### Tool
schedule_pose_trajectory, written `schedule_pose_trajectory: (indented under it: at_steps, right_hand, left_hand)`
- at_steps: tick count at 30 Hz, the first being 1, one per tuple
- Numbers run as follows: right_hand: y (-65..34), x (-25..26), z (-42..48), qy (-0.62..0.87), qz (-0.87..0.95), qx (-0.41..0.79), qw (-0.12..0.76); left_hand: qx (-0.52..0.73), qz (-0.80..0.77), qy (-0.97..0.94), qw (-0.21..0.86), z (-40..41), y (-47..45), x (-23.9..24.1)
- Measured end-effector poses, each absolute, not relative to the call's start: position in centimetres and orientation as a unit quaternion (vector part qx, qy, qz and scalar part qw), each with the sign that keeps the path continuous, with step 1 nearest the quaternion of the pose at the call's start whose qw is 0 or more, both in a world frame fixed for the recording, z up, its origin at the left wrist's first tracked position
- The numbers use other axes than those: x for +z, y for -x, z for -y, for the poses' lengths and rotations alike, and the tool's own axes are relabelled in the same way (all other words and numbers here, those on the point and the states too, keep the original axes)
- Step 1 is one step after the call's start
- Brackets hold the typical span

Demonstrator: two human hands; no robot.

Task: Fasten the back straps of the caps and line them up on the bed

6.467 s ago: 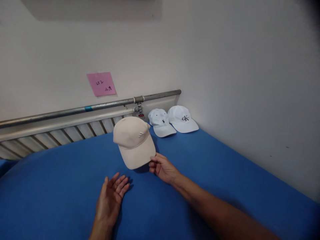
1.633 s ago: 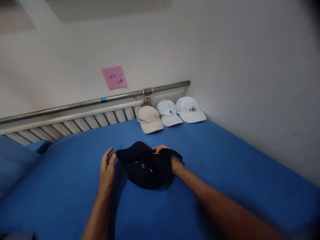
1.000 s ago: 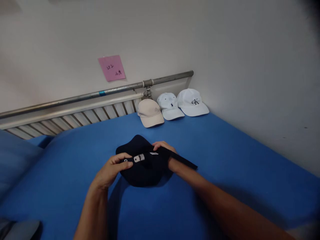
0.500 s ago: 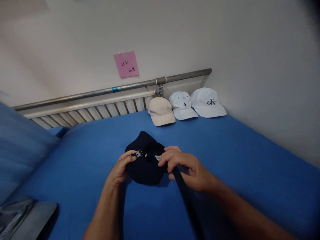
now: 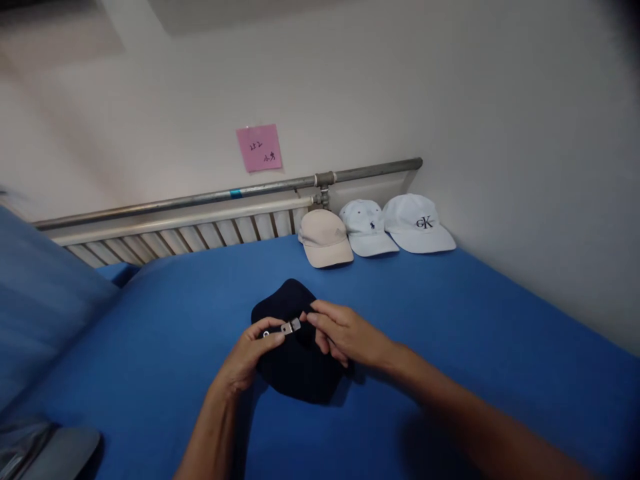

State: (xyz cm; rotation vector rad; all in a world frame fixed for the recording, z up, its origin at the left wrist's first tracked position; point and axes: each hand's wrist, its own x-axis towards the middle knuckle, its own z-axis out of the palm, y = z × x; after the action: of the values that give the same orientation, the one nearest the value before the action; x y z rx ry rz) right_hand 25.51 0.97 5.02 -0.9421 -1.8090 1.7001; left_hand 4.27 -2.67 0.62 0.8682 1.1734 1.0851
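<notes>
So the whole thing hinges on the little silver buckle point(image 5: 291, 326) on the back of the dark cap point(image 5: 300, 377), which is just below the middle of the frame over the blue sheet point(image 5: 450, 393). The buckle sits between the two hands, long axis running roughly left to right and tipping up a bit at the right end. Left hand point(image 5: 246, 353) is the nearer one, thumb and forefinger closed on the cap's band right at the buckle's left end. Right hand point(image 5: 353, 333) comes in from the lower right, fingers curled and tips bunched just beside the buckle's other end; honestly can't tell if it's pinching any strap in there.
</notes>
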Motion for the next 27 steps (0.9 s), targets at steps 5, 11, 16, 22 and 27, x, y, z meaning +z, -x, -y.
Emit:
schedule_pose_trajectory:
  at_steps: [5, 11, 16, 22, 27]
  right_hand:
    - [-24.6, 2.9, -2.8, 0.337, 0.589, 0.706, 0.205]
    - [-24.9, 1.4, -3.5, 0.327, 0.556, 0.726, 0.237]
    - [-24.8, 2.1, -3.4, 0.328, 0.605, 0.693, 0.214]
    - [-24.6, 5.1, -2.4, 0.312, 0.652, 0.616, 0.314]
    - [-24.9, 8.5, -0.8, 0.226, 0.598, 0.641, 0.425]
  left_hand:
    - [0.45, -0.529, -0.362, 0.622, 2.9, -3.9, 0.8]
    - [0.462, -0.501, -0.379, 0.626, 2.9, -4.5, 1.4]
    - [0.472, -0.5, -0.381, 0.618, 2.6, -4.7, 1.3]
    - [0.518, -0.51, -0.326, 0.605, 2.7, -4.0, 1.0]
    - [0.534, -0.514, -0.338, 0.579, 3.0, -3.3, 1.3]
